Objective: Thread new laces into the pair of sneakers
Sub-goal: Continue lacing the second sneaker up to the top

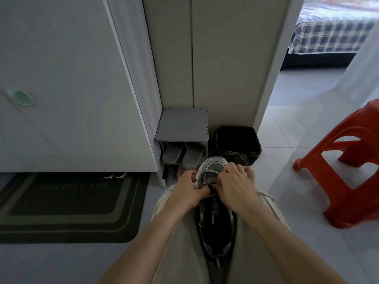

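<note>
1. Position. I read the sneaker [215, 224] lying lengthwise between my thighs, toe at 12 o'clock, heel toward me at 6 o'clock. The task's thing is dead centre of the view.

2. Hands. My left hand [189, 189] is closed at the 9 o'clock side of the toe-end eyelets, thumb and fingers pinching the pale lace [209, 172]. My right hand [235, 182] is curled on the 3 o'clock side, holding the same lace. The fingertips are partly hidden, so I cannot tell which eyelet is being fed.

3. Progress. One pale crossing shows at the toe end. The eyelet rows nearer me look dark and unlaced. I judge the work to be at its start: first rows only, remaining rows and the bow outstanding. A second sneaker is not identifiable; two white toe tips [114, 175] under the cabinet [71, 78] at 10 o'clock may be other shoes.

4. Clearances. The black bin [238, 140] stands just beyond the toe at 12 to 1 o'clock. The shoe rack [182, 126] with grey slippers [184, 154] sits at 11 o'clock, near. Both limit forward pulls. My thighs hem the sneaker at 9 and 3 o'clock. The red stool [348, 171] at 3 o'clock and the doormat [67, 203] at 9 o'clock are well apart. Open tiled floor [287, 111] lies at 2 o'clock; draw lace slack upward or toward there.
</note>
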The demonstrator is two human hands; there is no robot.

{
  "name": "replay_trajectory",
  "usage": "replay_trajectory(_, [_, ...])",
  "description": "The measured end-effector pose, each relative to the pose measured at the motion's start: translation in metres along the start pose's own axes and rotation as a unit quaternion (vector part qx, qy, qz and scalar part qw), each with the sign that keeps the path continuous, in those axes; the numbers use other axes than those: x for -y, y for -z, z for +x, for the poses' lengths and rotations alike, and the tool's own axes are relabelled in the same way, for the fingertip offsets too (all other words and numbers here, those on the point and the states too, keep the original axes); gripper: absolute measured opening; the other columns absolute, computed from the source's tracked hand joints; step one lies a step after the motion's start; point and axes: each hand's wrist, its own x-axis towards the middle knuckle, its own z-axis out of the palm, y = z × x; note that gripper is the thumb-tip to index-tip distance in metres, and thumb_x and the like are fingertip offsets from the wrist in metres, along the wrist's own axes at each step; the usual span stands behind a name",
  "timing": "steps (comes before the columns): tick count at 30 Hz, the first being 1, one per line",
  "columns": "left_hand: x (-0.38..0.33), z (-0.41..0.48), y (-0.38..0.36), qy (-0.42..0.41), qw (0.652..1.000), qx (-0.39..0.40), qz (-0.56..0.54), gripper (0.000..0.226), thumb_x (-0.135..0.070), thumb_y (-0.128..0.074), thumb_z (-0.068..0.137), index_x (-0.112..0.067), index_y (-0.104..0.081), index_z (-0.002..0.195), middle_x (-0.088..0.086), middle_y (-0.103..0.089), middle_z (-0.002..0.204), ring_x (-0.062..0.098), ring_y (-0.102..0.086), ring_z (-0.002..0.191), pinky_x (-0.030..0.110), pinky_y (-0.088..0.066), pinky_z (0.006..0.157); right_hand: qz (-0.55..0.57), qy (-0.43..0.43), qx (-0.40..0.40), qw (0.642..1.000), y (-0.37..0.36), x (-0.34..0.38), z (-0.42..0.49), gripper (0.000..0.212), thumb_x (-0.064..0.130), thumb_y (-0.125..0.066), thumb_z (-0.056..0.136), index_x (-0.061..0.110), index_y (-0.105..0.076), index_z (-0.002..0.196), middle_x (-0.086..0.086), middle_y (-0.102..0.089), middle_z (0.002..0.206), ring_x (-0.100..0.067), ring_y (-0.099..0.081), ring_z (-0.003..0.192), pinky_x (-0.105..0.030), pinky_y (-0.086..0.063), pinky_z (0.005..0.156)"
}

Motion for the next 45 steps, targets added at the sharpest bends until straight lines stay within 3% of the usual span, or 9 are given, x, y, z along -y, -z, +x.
replay_trajectory(6, [0.002, 0.001, 0.005, 0.02, 1.0, -0.005, 0.005, 0.058, -0.031, -0.074, 0.073, -0.019, -0.049, 0.124, -0.009, -0.056, 0.11, 0.009, -0.057, 0.097, 0.028, -0.05, 0.086, 0.065, -0.033, -0.033, 0.997, 0.011, -0.022, -0.018, 0.015, 0.043, -0.065, 0.082, 0.028, -0.066, 0.08, 0.007, -0.048, 0.1, -0.016, -0.047, 0.097, -0.029, -0.016, 0.09])
replay_trajectory(10, [-0.003, -0.003, 0.001, 0.008, 1.0, -0.005, -0.008, 0.047, -0.018, -0.069, 0.079, -0.017, -0.05, 0.122, -0.013, -0.055, 0.096, -0.002, -0.056, 0.077, 0.007, -0.045, 0.064, 0.099, -0.075, -0.003, 0.992, 0.011, -0.037, -0.024, 0.015, 0.04, -0.06, 0.086, 0.026, -0.065, 0.083, 0.007, -0.046, 0.105, -0.016, -0.044, 0.104, -0.034, -0.023, 0.097])
replay_trajectory(12, [-0.007, -0.003, -0.001, 0.008, 1.0, 0.0, -0.007, 0.043, -0.013, -0.068, 0.08, -0.016, -0.052, 0.119, -0.013, -0.053, 0.088, -0.002, -0.053, 0.07, 0.005, -0.041, 0.058, 0.106, -0.091, 0.006, 0.99, 0.011, -0.043, -0.028, 0.015, 0.039, -0.061, 0.086, 0.025, -0.064, 0.082, 0.007, -0.047, 0.106, -0.017, -0.044, 0.104, -0.034, -0.023, 0.096])
replay_trajectory(17, [-0.009, 0.002, -0.001, 0.02, 1.0, 0.02, -0.004, 0.033, -0.014, -0.068, 0.078, -0.018, -0.051, 0.106, -0.001, -0.057, 0.103, 0.001, -0.053, 0.076, 0.007, -0.038, 0.055, 0.123, -0.102, 0.015, 0.987, 0.009, -0.05, -0.039, 0.014, 0.039, -0.066, 0.084, 0.026, -0.064, 0.077, 0.009, -0.045, 0.099, -0.017, -0.046, 0.1, -0.03, -0.022, 0.087])
replay_trajectory(20, [-0.008, 0.001, -0.002, 0.017, 0.999, 0.029, -0.001, 0.028, -0.015, -0.067, 0.079, -0.02, -0.049, 0.1, -0.003, -0.056, 0.098, 0.002, -0.052, 0.075, 0.01, -0.037, 0.056, 0.119, -0.091, 0.013, 0.989, 0.01, -0.051, -0.041, 0.013, 0.038, -0.065, 0.084, 0.026, -0.064, 0.078, 0.009, -0.045, 0.1, -0.018, -0.046, 0.1, -0.031, -0.022, 0.088])
replay_trajectory(26, [-0.009, 0.001, -0.001, 0.014, 0.999, 0.031, -0.018, 0.031, -0.015, -0.066, 0.079, -0.021, -0.05, 0.105, -0.003, -0.058, 0.104, 0.001, -0.054, 0.077, 0.007, -0.039, 0.054, 0.098, -0.106, 0.031, 0.989, 0.015, -0.063, -0.047, 0.011, 0.038, -0.057, 0.088, 0.029, -0.061, 0.084, 0.01, -0.042, 0.104, -0.016, -0.043, 0.105, -0.029, -0.018, 0.09])
replay_trajectory(29, [-0.009, -0.001, -0.001, -0.006, 0.999, 0.022, -0.034, 0.034, -0.009, -0.065, 0.079, -0.018, -0.052, 0.108, -0.003, -0.057, 0.1, 0.002, -0.054, 0.073, 0.004, -0.041, 0.055, 0.084, -0.118, 0.081, 0.986, 0.014, -0.064, -0.045, 0.016, 0.045, -0.05, 0.091, 0.034, -0.061, 0.092, 0.011, -0.043, 0.11, -0.015, -0.042, 0.112, -0.032, -0.02, 0.095])
replay_trajectory(36, [-0.009, -0.004, -0.004, -0.04, 0.998, 0.018, -0.042, 0.04, -0.005, -0.064, 0.079, -0.018, -0.053, 0.116, -0.001, -0.055, 0.101, 0.003, -0.057, 0.074, 0.007, -0.044, 0.058, 0.128, -0.055, 0.013, 0.99, 0.017, -0.023, -0.015, 0.021, 0.051, -0.058, 0.084, 0.035, -0.063, 0.098, 0.012, -0.05, 0.11, -0.012, -0.044, 0.112, -0.033, -0.021, 0.098])
replay_trajectory(45, [-0.005, -0.002, -0.004, -0.04, 0.999, 0.015, -0.034, 0.039, -0.01, -0.066, 0.078, -0.02, -0.054, 0.114, -0.003, -0.058, 0.096, 0.004, -0.058, 0.073, 0.012, -0.043, 0.061, 0.057, 0.004, 0.026, 0.998, 0.006, -0.002, -0.01, 0.026, 0.042, -0.049, 0.091, 0.024, -0.063, 0.103, 0.005, -0.047, 0.115, -0.018, -0.045, 0.109, -0.034, -0.027, 0.096])
